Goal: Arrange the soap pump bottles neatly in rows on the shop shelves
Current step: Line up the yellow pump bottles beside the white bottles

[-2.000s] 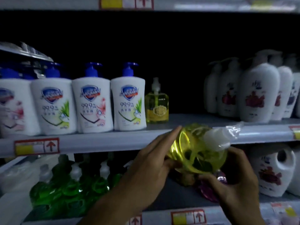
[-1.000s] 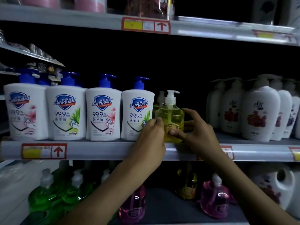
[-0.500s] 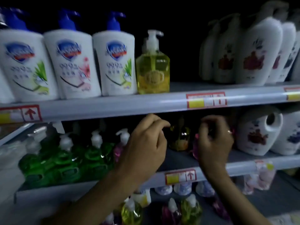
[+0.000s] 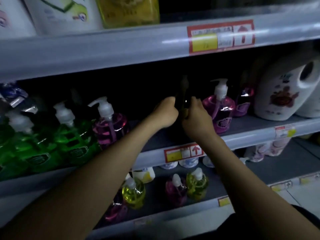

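Observation:
Both my hands reach deep into the middle shelf [image 4: 152, 158]. My left hand [image 4: 166, 110] and my right hand [image 4: 197, 116] close from either side on a dark pump bottle [image 4: 183, 99] standing in shadow; its colour cannot be told. Just right of it stands a pink pump bottle [image 4: 218, 110], with another pink bottle [image 4: 243, 103] behind. To the left are a pink bottle [image 4: 110, 126] and several green pump bottles [image 4: 72, 135]. On the shelf above stands a yellow bottle [image 4: 128, 11] next to white bottles [image 4: 57, 13].
A big white jug [image 4: 284, 96] fills the right end of the middle shelf. The lower shelf [image 4: 225, 200] holds two small yellow bottles [image 4: 133, 193] and a pink one [image 4: 174, 191]. Price tags line the shelf edges.
The yellow bottle was set on the upper shelf beside the white bottles. My view dropped and both hands went into the middle shelf and closed on the dark bottle at its back.

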A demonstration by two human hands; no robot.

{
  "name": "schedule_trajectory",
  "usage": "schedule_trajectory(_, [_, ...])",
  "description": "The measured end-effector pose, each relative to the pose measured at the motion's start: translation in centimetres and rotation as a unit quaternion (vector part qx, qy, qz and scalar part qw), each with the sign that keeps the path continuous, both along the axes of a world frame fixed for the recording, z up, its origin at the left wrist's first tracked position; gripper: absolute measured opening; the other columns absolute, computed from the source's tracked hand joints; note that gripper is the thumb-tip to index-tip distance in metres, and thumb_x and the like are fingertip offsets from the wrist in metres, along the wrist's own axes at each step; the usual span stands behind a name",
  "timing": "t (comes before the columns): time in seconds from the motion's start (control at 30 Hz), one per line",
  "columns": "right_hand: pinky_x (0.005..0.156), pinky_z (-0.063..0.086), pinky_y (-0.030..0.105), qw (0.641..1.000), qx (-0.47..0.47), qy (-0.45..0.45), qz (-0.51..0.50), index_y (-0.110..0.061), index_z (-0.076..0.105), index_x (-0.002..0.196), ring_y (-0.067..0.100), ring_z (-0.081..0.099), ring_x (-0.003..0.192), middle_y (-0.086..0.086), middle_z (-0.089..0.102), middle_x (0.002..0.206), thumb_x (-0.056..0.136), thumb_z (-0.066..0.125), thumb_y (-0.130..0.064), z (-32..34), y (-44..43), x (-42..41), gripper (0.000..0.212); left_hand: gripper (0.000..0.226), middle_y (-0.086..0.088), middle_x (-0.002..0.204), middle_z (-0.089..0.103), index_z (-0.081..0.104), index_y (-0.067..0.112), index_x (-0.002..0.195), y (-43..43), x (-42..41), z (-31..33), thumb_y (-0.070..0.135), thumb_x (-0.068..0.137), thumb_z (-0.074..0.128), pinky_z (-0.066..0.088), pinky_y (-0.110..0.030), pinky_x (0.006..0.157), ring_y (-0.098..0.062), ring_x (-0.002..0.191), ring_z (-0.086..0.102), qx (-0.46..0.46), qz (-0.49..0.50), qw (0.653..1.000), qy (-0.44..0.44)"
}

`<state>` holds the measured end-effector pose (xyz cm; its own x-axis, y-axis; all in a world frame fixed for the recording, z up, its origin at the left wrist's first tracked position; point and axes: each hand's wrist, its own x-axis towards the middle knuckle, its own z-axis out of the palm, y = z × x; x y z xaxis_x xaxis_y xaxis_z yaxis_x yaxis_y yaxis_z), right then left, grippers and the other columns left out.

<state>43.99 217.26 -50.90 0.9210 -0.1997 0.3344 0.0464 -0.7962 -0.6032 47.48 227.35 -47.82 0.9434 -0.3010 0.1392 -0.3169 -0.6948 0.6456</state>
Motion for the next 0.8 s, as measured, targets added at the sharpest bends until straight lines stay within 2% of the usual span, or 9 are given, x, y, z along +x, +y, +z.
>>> schedule_trajectory(0.07, [0.077, 0.044, 0.042, 1.0, -0.002, -0.024, 0.001, -0.004, 0.043, 0.122, 0.042, 0.055, 0.106, 0.019, 0.048, 0.127, 0.085, 0.059, -0.014, -0.5, -0.2, 0.0, 0.041, 0.02, -0.007, 0.079, 0.06, 0.055, 0.013, 0.083, -0.1, 0.2, -0.3, -0.002, 0.091, 0.043, 0.045, -0.029, 0.07, -0.026, 0.083, 0.059, -0.021, -0.005, 1.0, 0.008])
schedule_trajectory(0.17, [0.075, 0.051, 0.04, 0.997, 0.015, -0.075, 0.019, -0.01, 0.048, 0.125, 0.037, 0.061, 0.102, 0.013, 0.059, 0.122, 0.081, 0.061, -0.014, -0.5, -0.1, -0.9, 0.046, 0.022, -0.01, 0.1, 0.062, 0.057, 0.012, 0.102, 0.6, -0.5, -0.8, -0.003, 0.089, 0.048, 0.048, -0.032, 0.08, -0.023, 0.095, 0.059, -0.036, 0.001, 0.999, -0.014])
schedule_trajectory(0.27, [0.074, 0.054, 0.038, 0.993, 0.036, -0.107, 0.046, -0.022, 0.048, 0.133, 0.025, 0.066, 0.097, 0.002, 0.068, 0.114, 0.078, 0.065, -0.017, -0.4, 0.3, -3.1, 0.059, 0.043, -0.009, 0.113, 0.056, 0.05, 0.017, 0.122, 2.0, -2.0, -1.4, -0.005, 0.086, 0.053, 0.05, -0.036, 0.087, -0.023, 0.105, 0.055, -0.046, -0.001, 0.998, -0.048])
schedule_trajectory(0.37, [0.078, 0.053, 0.029, 0.991, 0.034, -0.117, 0.057, -0.024, 0.047, 0.139, 0.02, 0.065, 0.102, 0.0, 0.068, 0.116, 0.078, 0.061, -0.001, -0.5, 0.4, -4.8, 0.067, 0.061, -0.007, 0.122, 0.048, 0.039, 0.025, 0.139, 4.1, -3.7, -1.7, -0.005, 0.088, 0.051, 0.049, -0.035, 0.086, -0.022, 0.108, 0.053, -0.062, -0.003, 0.996, -0.063])
schedule_trajectory(0.47, [0.08, 0.043, 0.019, 0.991, 0.06, -0.101, 0.059, -0.021, 0.045, 0.139, 0.017, 0.059, 0.112, -0.001, 0.063, 0.123, 0.082, 0.063, -0.002, -0.9, -0.2, -5.4, 0.063, 0.056, -0.002, 0.118, 0.05, 0.027, 0.027, 0.147, 5.9, -4.6, -1.9, 0.005, 0.098, 0.044, 0.046, -0.023, 0.067, -0.014, 0.086, 0.062, -0.124, -0.002, 0.992, -0.013])
schedule_trajectory(0.57, [0.088, 0.049, 0.03, 0.996, 0.07, -0.028, 0.057, -0.02, 0.034, 0.147, 0.024, 0.058, 0.117, 0.002, 0.061, 0.13, 0.082, 0.071, -0.016, -1.2, -0.5, -5.0, 0.075, 0.058, 0.006, 0.104, 0.056, 0.018, 0.025, 0.15, 6.6, -4.7, -2.3, 0.014, 0.1, 0.044, 0.044, -0.024, 0.06, -0.01, 0.073, 0.063, -0.181, -0.008, 0.981, 0.071])
schedule_trajectory(0.63, [0.089, 0.05, 0.029, 0.99, 0.106, -0.009, 0.088, -0.023, 0.039, 0.144, 0.02, 0.06, 0.116, -0.001, 0.064, 0.126, 0.081, 0.073, -0.02, -1.2, -0.3, -4.7, 0.073, 0.057, 0.0, 0.107, 0.06, 0.022, 0.023, 0.15, 6.6, -4.5, -2.2, 0.013, 0.099, 0.047, 0.043, -0.022, 0.055, -0.011, 0.07, 0.064, -0.161, -0.023, 0.984, 0.075])
schedule_trajectory(0.73, [0.082, 0.052, 0.021, 0.981, 0.161, -0.045, 0.1, -0.027, 0.05, 0.135, 0.01, 0.063, 0.106, -0.01, 0.067, 0.114, 0.078, 0.077, -0.019, -1.1, 0.4, -4.9, 0.063, 0.05, -0.01, 0.097, 0.063, 0.037, 0.014, 0.142, 6.4, -5.0, -1.7, 0.006, 0.095, 0.052, 0.04, -0.013, 0.052, -0.009, 0.06, 0.059, -0.17, -0.021, 0.985, 0.036])
schedule_trajectory(0.8, [0.08, 0.054, 0.02, 0.976, 0.183, -0.062, 0.1, -0.027, 0.052, 0.133, 0.004, 0.063, 0.104, -0.013, 0.066, 0.115, 0.076, 0.078, -0.017, -1.2, 0.6, -5.4, 0.063, 0.048, -0.02, 0.096, 0.063, 0.041, 0.012, 0.138, 6.6, -5.8, -1.7, 0.001, 0.093, 0.053, 0.041, -0.012, 0.054, -0.006, 0.054, 0.056, -0.188, -0.028, 0.982, 0.015])
